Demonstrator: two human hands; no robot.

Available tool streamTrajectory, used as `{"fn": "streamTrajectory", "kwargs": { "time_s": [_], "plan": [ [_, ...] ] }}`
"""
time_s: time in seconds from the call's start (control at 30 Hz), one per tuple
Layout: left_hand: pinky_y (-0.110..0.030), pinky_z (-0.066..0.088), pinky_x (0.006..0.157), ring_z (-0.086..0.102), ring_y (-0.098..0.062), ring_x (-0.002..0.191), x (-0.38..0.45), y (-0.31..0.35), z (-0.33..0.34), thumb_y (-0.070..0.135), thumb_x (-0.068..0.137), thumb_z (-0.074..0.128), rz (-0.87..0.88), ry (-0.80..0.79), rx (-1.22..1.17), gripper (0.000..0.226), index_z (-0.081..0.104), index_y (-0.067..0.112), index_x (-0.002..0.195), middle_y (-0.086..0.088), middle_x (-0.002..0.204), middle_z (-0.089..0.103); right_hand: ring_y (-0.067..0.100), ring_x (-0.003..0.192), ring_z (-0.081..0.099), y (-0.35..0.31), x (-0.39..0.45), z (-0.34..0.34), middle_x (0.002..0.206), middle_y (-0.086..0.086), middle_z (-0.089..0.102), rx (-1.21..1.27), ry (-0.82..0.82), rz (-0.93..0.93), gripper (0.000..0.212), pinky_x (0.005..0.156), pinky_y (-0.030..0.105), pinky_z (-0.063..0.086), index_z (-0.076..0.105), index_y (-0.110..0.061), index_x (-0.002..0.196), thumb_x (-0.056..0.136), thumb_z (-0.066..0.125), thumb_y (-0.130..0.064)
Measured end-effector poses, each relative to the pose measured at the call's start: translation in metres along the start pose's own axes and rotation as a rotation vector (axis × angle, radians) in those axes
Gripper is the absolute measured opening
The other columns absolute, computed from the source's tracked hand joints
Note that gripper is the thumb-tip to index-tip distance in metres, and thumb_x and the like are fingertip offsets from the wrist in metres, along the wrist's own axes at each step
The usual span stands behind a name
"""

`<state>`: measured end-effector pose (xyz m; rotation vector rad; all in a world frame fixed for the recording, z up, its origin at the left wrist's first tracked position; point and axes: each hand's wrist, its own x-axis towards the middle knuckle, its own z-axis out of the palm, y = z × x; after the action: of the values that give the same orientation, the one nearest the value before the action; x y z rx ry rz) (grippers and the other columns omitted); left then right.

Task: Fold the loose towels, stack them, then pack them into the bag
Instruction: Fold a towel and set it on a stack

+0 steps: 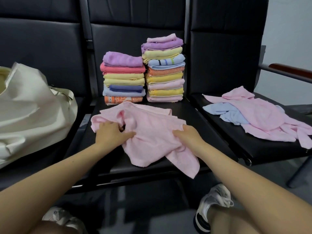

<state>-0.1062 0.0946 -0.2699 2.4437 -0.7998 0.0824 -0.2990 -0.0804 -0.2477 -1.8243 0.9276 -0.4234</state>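
Left hand and right hand each grip bunched folds of the crumpled pale pink terry towel on the black padded seat, before two stacks of folded towels.

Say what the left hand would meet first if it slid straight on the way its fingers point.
Probably more of the crumpled pink towel that the left hand grips; past it, likely the shorter stack of folded towels, though depth is hard to judge.

I see a black padded bench: cream canvas bag, two folded-towel stacks, crumpled pink towel, loose pink-and-blue towels.
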Motion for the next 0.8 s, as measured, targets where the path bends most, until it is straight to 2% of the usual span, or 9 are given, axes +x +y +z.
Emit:
{"fn": "streamTrajectory", "kwargs": {
  "time_s": [0.07,0.13,0.23,0.33,0.4,0.47,0.6,0.7,0.8],
  "plan": [
    [-0.032,0.038,0.057,0.049,-0.023,0.065,0.001,0.002,-0.002,0.050,0.079,0.068,0.074,-0.108,0.063,0.053,0.043,0.013,0.051,-0.001,0.058,0.050,0.019,0.074,0.048,0.000,0.001,0.001,0.083,0.007,0.050,-0.047,-0.018,-0.027,0.015,0.059,0.028,0.037,0.050,-0.005,0.079,0.087,0.057,-0.016],
    [-0.029,0.034,0.055,0.048,-0.019,0.060,-0.002,0.005,-0.011,0.035,0.086,0.066,0.052,-0.233,-0.094,0.044,0.045,0.012,0.054,-0.001,0.057,0.049,0.018,0.075,0.050,-0.002,0.000,0.001,0.083,0.006,0.050,-0.077,-0.056,-0.035,0.018,0.059,0.027,0.038,0.047,-0.011,0.074,0.086,0.059,-0.017],
    [-0.026,0.048,0.072,0.065,-0.019,0.085,-0.014,0.008,-0.029,0.022,0.089,0.063,-0.107,-0.338,-0.701,0.012,0.065,0.012,0.085,-0.007,0.086,0.069,0.022,0.083,0.056,-0.004,-0.004,-0.006,0.092,0.010,0.057,-0.116,-0.132,-0.059,0.012,0.066,0.029,0.044,0.053,-0.010,0.080,0.087,0.061,-0.016],
    [-0.032,0.051,0.075,0.066,-0.023,0.096,-0.022,0.004,-0.052,0.020,0.089,0.064,-0.224,-0.191,-1.077,0.020,0.067,0.010,0.106,-0.009,0.104,0.070,0.023,0.088,0.064,-0.010,-0.011,-0.014,0.099,0.011,0.066,-0.127,-0.175,-0.062,0.016,0.072,0.031,0.048,0.065,-0.005,0.099,0.089,0.059,-0.015],
    [-0.028,0.047,0.068,0.064,-0.015,0.084,-0.023,0.002,-0.066,0.026,0.090,0.063,-0.227,-0.087,-1.043,0.010,0.070,0.019,0.094,-0.002,0.095,0.069,0.019,0.086,0.065,-0.019,-0.015,-0.016,0.098,0.008,0.069,0.063,-0.162,-0.012,0.019,0.070,0.028,0.050,0.067,-0.007,0.107,0.091,0.060,-0.015],
    [-0.025,0.044,0.063,0.059,-0.011,0.075,-0.027,0.000,-0.074,0.029,0.090,0.063,-0.212,-0.006,-0.973,0.013,0.068,0.018,0.085,0.000,0.087,0.067,0.024,0.090,0.067,-0.030,-0.013,-0.020,0.101,0.012,0.071,0.321,-0.140,0.041,0.023,0.079,0.031,0.052,0.067,-0.005,0.112,0.091,0.062,-0.013],
    [-0.024,0.039,0.064,0.054,-0.012,0.079,-0.028,-0.020,-0.070,0.026,0.090,0.063,-0.201,0.131,-0.686,0.020,0.065,0.007,0.093,-0.001,0.090,0.063,0.026,0.099,0.066,-0.039,0.005,-0.026,0.103,0.011,0.071,0.584,0.026,0.114,0.029,0.095,0.039,0.050,0.067,-0.008,0.108,0.083,0.069,-0.020],
    [-0.023,0.041,0.074,0.057,-0.019,0.104,-0.024,-0.039,-0.068,0.028,0.087,0.067,-0.284,0.221,-0.677,0.031,0.065,0.012,0.113,-0.005,0.119,0.063,0.030,0.106,0.061,-0.026,0.017,-0.023,0.116,0.013,0.065,0.493,0.159,0.141,0.044,0.097,0.042,0.049,0.061,-0.008,0.121,0.079,0.068,-0.016],
    [-0.028,0.040,0.085,0.053,-0.019,0.108,-0.022,-0.052,-0.071,0.025,0.089,0.067,-0.312,0.219,-0.687,0.049,0.051,0.014,0.134,-0.008,0.128,0.056,0.031,0.115,0.052,-0.005,0.019,-0.017,0.138,0.017,0.050,0.235,0.192,0.091,0.045,0.086,0.035,0.047,0.050,-0.011,0.131,0.087,0.059,-0.011]
  ]
}}
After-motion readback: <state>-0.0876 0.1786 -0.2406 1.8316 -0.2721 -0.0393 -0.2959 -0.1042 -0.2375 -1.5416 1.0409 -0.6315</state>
